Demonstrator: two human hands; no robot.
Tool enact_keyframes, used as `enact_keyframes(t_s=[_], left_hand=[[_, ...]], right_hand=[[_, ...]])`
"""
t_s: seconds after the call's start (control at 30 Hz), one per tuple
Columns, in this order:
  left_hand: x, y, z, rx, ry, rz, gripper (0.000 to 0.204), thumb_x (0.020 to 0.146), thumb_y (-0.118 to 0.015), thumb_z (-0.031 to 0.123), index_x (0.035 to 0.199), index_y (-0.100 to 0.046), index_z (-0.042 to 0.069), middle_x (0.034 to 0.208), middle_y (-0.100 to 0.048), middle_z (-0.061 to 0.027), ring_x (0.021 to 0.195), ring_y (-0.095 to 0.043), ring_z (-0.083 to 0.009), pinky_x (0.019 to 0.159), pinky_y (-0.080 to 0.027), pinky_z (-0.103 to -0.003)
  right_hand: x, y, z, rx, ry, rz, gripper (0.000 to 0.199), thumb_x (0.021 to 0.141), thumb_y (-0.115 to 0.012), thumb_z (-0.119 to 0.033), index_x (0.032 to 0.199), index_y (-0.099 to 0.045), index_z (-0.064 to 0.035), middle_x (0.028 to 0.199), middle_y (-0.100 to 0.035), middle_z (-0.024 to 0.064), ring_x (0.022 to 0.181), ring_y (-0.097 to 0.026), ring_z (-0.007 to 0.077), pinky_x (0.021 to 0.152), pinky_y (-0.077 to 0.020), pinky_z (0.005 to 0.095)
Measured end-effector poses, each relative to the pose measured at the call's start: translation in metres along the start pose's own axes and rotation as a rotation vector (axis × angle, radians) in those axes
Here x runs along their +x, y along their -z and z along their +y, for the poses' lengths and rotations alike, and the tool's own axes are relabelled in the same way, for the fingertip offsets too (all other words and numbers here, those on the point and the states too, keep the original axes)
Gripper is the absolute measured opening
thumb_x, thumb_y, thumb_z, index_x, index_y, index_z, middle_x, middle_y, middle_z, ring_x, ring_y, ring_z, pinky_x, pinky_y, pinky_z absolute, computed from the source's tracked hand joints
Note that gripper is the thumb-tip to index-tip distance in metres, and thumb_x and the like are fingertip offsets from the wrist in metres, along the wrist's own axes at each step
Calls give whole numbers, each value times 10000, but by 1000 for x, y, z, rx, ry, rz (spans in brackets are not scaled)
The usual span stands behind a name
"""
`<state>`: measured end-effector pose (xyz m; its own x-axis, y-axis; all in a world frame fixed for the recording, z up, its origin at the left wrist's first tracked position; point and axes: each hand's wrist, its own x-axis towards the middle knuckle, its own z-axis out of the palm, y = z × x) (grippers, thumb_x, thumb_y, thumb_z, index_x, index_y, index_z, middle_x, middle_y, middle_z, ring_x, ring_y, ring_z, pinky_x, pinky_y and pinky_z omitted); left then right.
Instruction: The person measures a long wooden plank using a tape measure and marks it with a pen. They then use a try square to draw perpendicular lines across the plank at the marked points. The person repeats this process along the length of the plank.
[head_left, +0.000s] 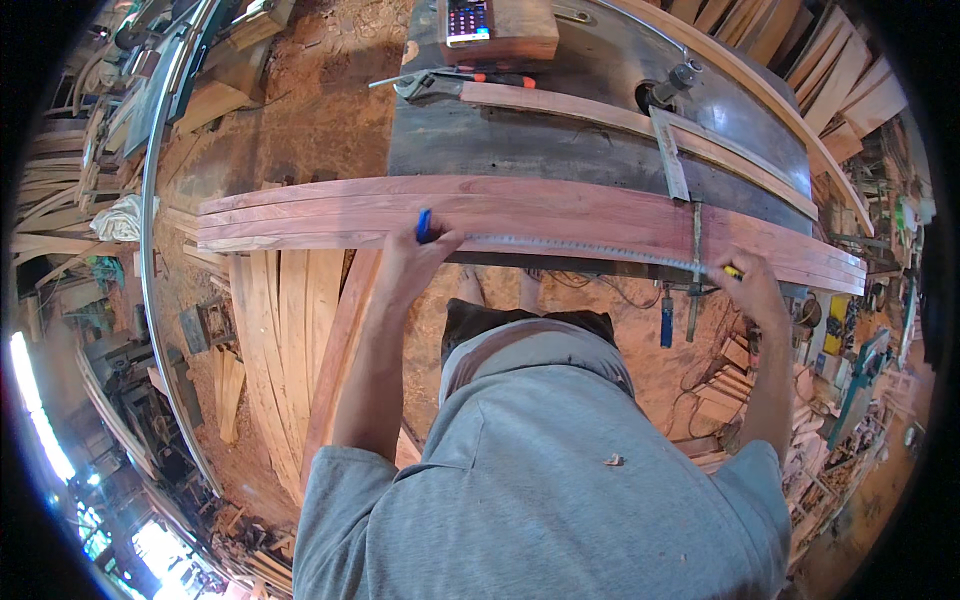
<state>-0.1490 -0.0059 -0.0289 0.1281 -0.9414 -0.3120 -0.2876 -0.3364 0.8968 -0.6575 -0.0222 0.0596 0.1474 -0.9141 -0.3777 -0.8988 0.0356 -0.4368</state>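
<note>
At the left, long pale planks (290,335) are seen running from near the floor up toward the near edge of several reddish boards (330,212), which are laid side by side across the near part of a dark worktable (480,152) and overhang it to the left. Above the near edge of these boards, a slim blue object (425,224), perhaps a marker, is gripped in the left hand (412,262), with the fingers curled closely around it and set at the left end of a tape measure blade (590,245).

Farther off, an adjustable wrench (418,87) and a phone (467,20) on a wooden block (525,40) are seen. The blade is stretched rightward along the boards, near their near edge. To the right, a metal bar (697,230) is set upright across them.

Just beyond it, a yellow object (733,271), probably the tape's case, is held in the right hand (755,292), with the fingers closed over it and most of it hidden. A length is judged to be being measured; for the next move, the blade would need to be held straight and the reading marked.
</note>
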Motion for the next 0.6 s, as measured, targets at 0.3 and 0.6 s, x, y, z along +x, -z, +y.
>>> enact_keyframes(t_s=[0.3, 0.6], left_hand=[[52, -80, 39, 474, -47, 37, 304, 843, -837, 321, 869, -720, 41, 712, -700, -102, 658, -670, -201, 642, -507, -387], [49, -100, 46, 647, -28, 149, 369, 832, -831, 399, 888, -706, 56, 788, -721, -161, 747, -709, -328, 709, -523, -464]], right_hand=[[64, 36, 55, -180, 131, 132, 168, 860, -765, -196, 899, -731, -36, 895, -734, 160, 856, -712, 354, 780, -545, 421], [69, 37, 60, -173, 150, 129, 219, 881, -753, -238, 886, -715, -22, 875, -723, 153, 854, -700, 361, 785, -529, 442]])
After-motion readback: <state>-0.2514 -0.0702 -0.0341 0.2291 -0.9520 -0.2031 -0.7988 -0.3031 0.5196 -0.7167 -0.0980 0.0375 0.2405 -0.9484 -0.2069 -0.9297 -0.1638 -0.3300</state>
